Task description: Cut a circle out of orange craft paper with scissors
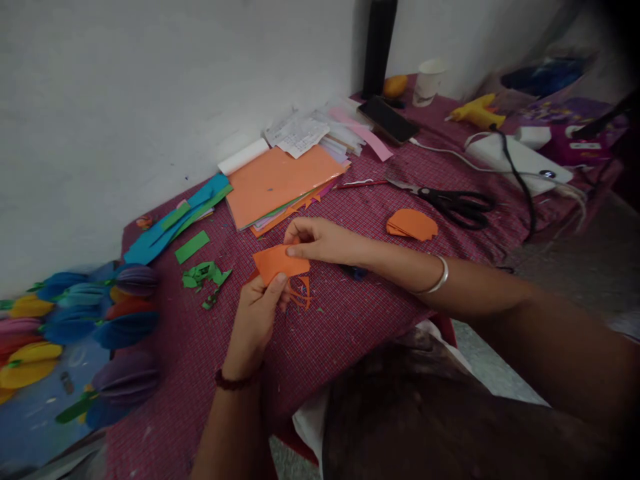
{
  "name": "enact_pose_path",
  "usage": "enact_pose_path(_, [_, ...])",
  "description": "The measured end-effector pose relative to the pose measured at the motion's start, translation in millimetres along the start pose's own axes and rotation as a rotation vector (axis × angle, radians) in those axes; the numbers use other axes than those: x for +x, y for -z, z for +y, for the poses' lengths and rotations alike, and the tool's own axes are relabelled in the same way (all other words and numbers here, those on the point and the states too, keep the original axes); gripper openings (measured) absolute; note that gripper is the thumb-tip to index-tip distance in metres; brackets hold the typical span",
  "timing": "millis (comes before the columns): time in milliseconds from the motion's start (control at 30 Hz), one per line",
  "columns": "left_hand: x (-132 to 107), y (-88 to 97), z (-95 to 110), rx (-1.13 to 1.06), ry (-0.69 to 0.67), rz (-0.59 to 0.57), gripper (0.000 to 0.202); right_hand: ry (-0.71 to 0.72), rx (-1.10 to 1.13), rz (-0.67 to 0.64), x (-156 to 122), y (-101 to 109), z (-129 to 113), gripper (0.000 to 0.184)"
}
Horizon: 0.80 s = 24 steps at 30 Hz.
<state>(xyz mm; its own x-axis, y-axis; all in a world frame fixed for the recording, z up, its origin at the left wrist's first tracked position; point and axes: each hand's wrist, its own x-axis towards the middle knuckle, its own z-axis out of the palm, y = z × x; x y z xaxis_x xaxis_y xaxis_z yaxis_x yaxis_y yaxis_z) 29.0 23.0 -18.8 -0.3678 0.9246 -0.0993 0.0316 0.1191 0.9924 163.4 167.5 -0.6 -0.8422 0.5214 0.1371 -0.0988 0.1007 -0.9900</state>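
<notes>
Between my two hands is a small piece of orange paper (273, 262), held over the table. My left hand (256, 310) pinches its lower edge between thumb and fingers. At the upper right edge, my right hand (313, 240) grips the same paper with thumb and bent fingers. Curled orange paper scraps (303, 297) lie just below it. A stack of rounded orange paper cutouts (411, 225) sits to the right, beyond my right forearm. Close to that stack lie scissors (463, 203) with black handles. Green paper scraps (206, 277) are left of my hands.
Paper ball ornaments (80, 313) crowd the left side. Orange sheets (280, 183) lie in a pile at the back, beside blue and green strips (175, 220). A phone (387, 120), paper cup (429, 83), yellow glue gun (475, 112) and white power strip (520, 160) with cables stand back right.
</notes>
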Motion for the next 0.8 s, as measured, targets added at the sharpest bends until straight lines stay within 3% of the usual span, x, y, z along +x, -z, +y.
enact_pose_path(200, [2.2,-1.0,1.0,-0.054,0.032,-0.004,0.035,0.031,-0.105,0.015,-0.1,1.0,3.0,0.019])
enact_pose_path(400, [1.9,0.3,9.4,-0.088,0.092,-0.119,0.029,0.034,-0.149,-0.002,2.6,3.6,5.2,0.022])
enact_pose_path(800, [0.8,4.7,13.6,-0.067,0.190,-0.194,0.032,0.078,-0.266,-0.043,1.8,8.0,4.5,0.022])
